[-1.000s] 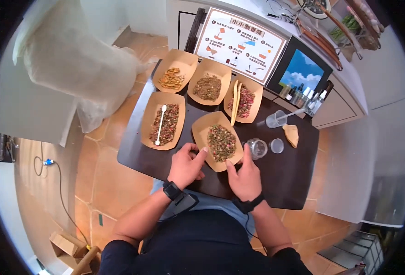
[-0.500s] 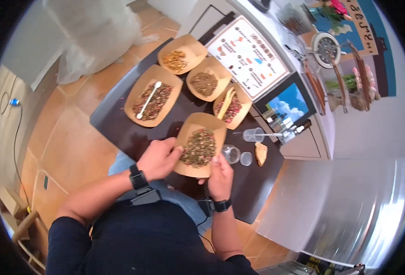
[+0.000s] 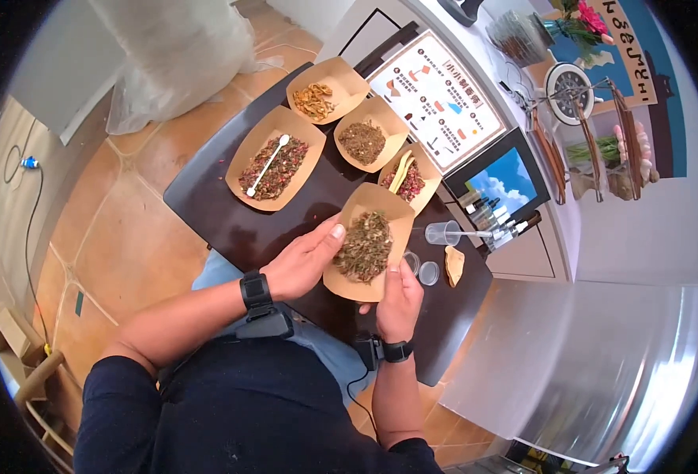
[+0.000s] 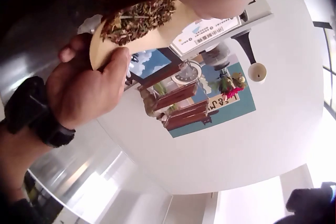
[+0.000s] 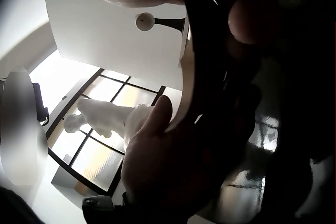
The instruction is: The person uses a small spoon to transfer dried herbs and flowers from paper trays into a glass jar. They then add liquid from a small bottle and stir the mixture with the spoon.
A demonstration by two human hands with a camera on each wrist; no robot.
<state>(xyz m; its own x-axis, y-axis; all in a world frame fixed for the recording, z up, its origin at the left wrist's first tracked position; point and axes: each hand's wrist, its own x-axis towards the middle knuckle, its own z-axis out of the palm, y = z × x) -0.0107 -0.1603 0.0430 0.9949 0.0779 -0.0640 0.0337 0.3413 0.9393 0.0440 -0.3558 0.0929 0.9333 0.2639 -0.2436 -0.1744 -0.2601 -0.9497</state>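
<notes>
A brown paper tray (image 3: 335,278) of mixed dried herbs (image 3: 365,246) is held above the table's near edge, tilted. My left hand (image 3: 305,261) grips its left side, thumb over the rim and fingers beneath. At the lower right, my right hand (image 3: 400,304) pinches the rim with the thumb on top. In the left wrist view the tray (image 4: 97,50) shows with the right hand (image 4: 86,85) at its end. The right wrist view is dark; a hand (image 5: 163,166) holds the tray's edge there. A small clear jar (image 3: 411,261) is partly hidden behind the tray.
Several paper trays of dried material stand behind, one with a white spoon (image 3: 268,166), another with wooden tongs (image 3: 401,171). Right of them are a clear cup (image 3: 442,232), a round lid (image 3: 429,273), a tan piece (image 3: 454,266), small bottles (image 3: 500,231) and a sign (image 3: 436,103).
The tray was lifted off the table and now hangs tilted between both hands, its herbs shifted. The left hand has moved further up its side. The head view has turned.
</notes>
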